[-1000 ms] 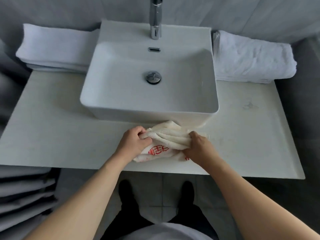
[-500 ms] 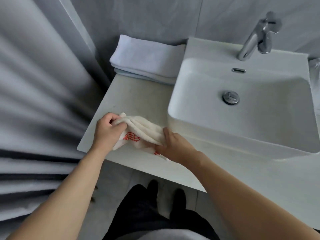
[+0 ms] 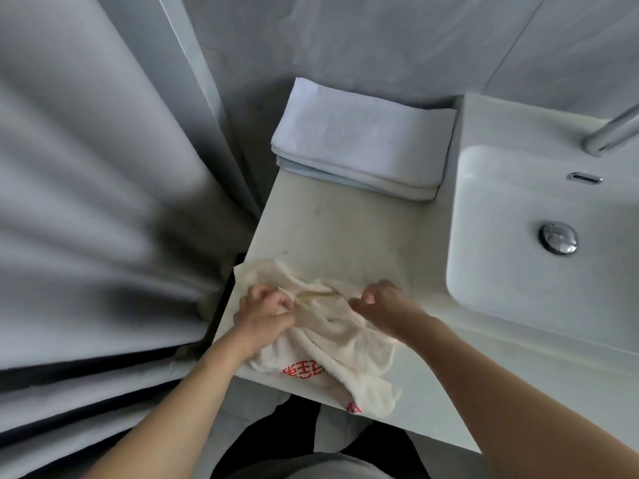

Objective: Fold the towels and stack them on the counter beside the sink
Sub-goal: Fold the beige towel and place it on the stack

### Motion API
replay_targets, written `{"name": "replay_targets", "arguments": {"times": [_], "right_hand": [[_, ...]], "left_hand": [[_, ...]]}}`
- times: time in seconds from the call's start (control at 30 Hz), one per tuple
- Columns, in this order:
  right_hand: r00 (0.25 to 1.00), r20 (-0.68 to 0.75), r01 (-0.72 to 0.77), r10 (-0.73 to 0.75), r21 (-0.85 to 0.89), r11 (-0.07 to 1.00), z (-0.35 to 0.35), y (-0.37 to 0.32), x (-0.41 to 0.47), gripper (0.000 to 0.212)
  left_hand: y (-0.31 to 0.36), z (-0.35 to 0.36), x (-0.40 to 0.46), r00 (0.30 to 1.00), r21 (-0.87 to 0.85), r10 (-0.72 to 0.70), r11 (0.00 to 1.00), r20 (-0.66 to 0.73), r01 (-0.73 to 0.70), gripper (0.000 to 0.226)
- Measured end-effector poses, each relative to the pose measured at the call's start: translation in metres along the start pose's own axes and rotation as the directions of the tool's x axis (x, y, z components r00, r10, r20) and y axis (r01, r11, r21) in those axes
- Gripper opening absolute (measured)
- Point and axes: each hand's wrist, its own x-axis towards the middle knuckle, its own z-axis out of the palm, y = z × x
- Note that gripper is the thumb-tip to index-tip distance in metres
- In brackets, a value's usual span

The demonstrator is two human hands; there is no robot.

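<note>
Counter [image 3: 332,233] left of the sink [image 3: 539,243], folded towels [image 3: 359,146] stacked at its back. The cream towel [image 3: 332,344] lies crumpled at the front edge, long axis left to right. Left hand [image 3: 264,314] and right hand [image 3: 387,304] each pinch its far edge.

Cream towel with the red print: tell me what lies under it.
The cream towel lies crumpled on the counter, one corner hanging past the front edge. Both hands, left hand and right hand, pinch it. Anything beneath is covered.
</note>
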Motion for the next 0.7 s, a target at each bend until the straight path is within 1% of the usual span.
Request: {"name": "replay_targets", "arguments": {"times": [0.03, 0.07, 0.1, 0.13, 0.17, 0.2, 0.23, 0.27, 0.3, 0.37, 0.43, 0.47, 0.53, 0.6, 0.67, 0.7], "right_hand": [[0.992, -0.124, -0.022, 0.026, 0.034, 0.999, -0.002, -0.005, 0.008, 0.031], [0.977, -0.203, -0.055, 0.06, 0.033, 0.998, -0.004, -0.01, 0.015, 0.03], [0.969, -0.229, -0.101, 0.096, -0.007, 0.995, -0.006, -0.013, 0.021, 0.034], [0.967, -0.213, -0.155, 0.137, -0.07, 0.986, -0.007, -0.015, 0.025, 0.038], [0.966, -0.178, -0.212, 0.187, -0.137, 0.968, -0.008, -0.017, 0.029, 0.04], [0.96, -0.133, -0.268, 0.246, -0.184, 0.946, -0.009, -0.018, 0.031, 0.039], [0.949, -0.086, -0.314, 0.302, -0.207, 0.927, -0.009, -0.02, 0.031, 0.039], [0.939, -0.041, -0.342, 0.341, -0.21, 0.916, -0.01, -0.022, 0.032, 0.038], [0.933, 0.005, -0.353, 0.361, -0.199, 0.914, -0.01, -0.024, 0.032, 0.035], [0.919, 0.118, -0.357, 0.377, -0.158, 0.921, -0.01, -0.029, 0.033, 0.027], [0.902, 0.211, -0.365, 0.376, -0.09, 0.927, -0.015, -0.033, 0.033, 0.022], [0.898, 0.241, -0.372, 0.368, -0.034, 0.928, -0.019, -0.036, 0.033, 0.019], [0.911, 0.251, -0.363, 0.327, 0.115, 0.924, -0.026, -0.038, 0.036, 0.013], [0.927, 0.208, -0.349, 0.312, 0.172, 0.921, -0.039, -0.042, 0.039, 0.01], [0.933, 0.179, -0.347, 0.312, 0.222, 0.911, -0.054, -0.045, 0.043, 0.009], [0.939, 0.168, -0.339, 0.301, 0.28, 0.898, -0.061, -0.046, 0.044, 0.011]], "left_hand": [[0.001, -0.003, 0.004, 0.991, -0.063, 0.015, 0.998, -0.133, -0.023, 0.03], [0.003, -0.006, 0.01, 0.963, -0.091, 0.018, 0.995, -0.267, -0.044, 0.032], [0.004, -0.011, 0.016, 0.93, -0.099, -0.007, 0.995, -0.367, -0.032, 0.036], [0.005, -0.017, 0.023, 0.907, -0.115, -0.064, 0.993, -0.416, 0.018, 0.042], [0.006, -0.024, 0.031, 0.898, -0.139, -0.142, 0.986, -0.417, 0.091, 0.049], [0.008, -0.03, 0.039, 0.897, -0.135, -0.211, 0.976, -0.387, 0.171, 0.056], [0.009, -0.035, 0.046, 0.899, -0.089, -0.249, 0.968, -0.36, 0.233, 0.062], [0.011, -0.04, 0.052, 0.905, -0.023, -0.247, 0.967, -0.348, 0.255, 0.065], [0.011, -0.043, 0.056, 0.914, 0.04, -0.218, 0.968, -0.342, 0.246, 0.064], [0.015, -0.047, 0.061, 0.934, 0.15, -0.155, 0.966, -0.321, 0.212, 0.05], [0.017, -0.043, 0.062, 0.939, 0.199, -0.146, 0.956, -0.311, 0.214, 0.041], [0.019, -0.039, 0.06, 0.935, 0.193, -0.15, 0.956, -0.323, 0.22, 0.044], [0.023, -0.033, 0.059, 0.915, 0.145, -0.16, 0.963, -0.371, 0.227, 0.056], [0.025, -0.033, 0.063, 0.911, 0.132, -0.164, 0.965, -0.378, 0.228, 0.057], [0.027, -0.037, 0.07, 0.926, 0.208, -0.167, 0.946, -0.339, 0.247, 0.053], [0.027, -0.039, 0.072, 0.928, 0.252, -0.159, 0.934, -0.337, 0.252, 0.053]]}}
